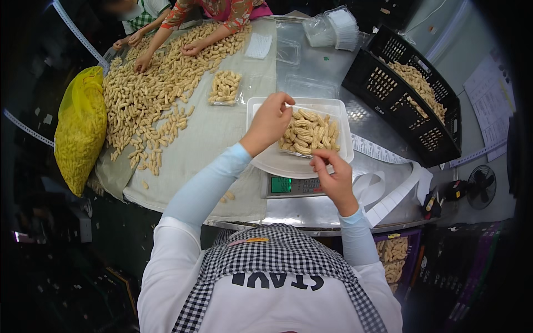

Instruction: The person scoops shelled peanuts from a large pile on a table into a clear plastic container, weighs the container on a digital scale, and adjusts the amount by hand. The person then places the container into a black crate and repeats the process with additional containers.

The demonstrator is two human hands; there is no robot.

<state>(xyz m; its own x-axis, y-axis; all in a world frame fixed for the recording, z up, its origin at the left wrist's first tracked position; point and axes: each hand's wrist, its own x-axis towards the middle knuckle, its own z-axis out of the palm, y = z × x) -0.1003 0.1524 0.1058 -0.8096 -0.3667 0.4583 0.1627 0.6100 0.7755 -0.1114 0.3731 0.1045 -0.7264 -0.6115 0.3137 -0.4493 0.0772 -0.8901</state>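
A clear plastic tray of peanuts in their shells (308, 132) lies in the white weighing pan (347, 145) of a digital scale (297, 187) with a lit green display. My left hand (272, 123) is over the pan's left side, fingers curled together beside the far left of the peanuts. What those fingers hold, if anything, cannot be made out. At the tray's near right edge, my right hand (335, 180) has its thumb and forefinger pinched together, touching or just above the rim. Anything between them is too small to name.
Loose peanuts (150, 100) cover the table's left, where two people's hands reach in. Another filled tray (225, 87) stands beyond my left hand. A yellow sack (83, 130), black crate of peanuts (405, 94), stacked clear trays (333, 29) and label strip (383, 151) surround the scale.
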